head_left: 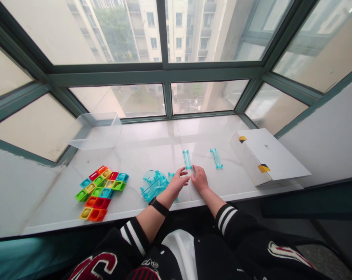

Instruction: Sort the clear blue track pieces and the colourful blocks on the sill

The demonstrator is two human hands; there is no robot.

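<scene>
Both hands rest close together on the white window sill [152, 147]. My left hand [178, 182] has its fingers stretched toward a straight clear-blue track piece [187, 159], fingertips just short of its near end. My right hand [199, 178] lies beside it, fingers curled down near the same piece; whether it holds anything is hidden. A pile of curved clear-blue track pieces [154, 184] lies just left of my left wrist. Another straight blue piece [216, 158] lies to the right, apart from both hands.
A cluster of colourful block pieces [101, 191] sits at the left front of the sill. A clear plastic tub [98, 130] stands at the back left. A white cardboard box [266, 155] lies at the right. Window panes surround the sill.
</scene>
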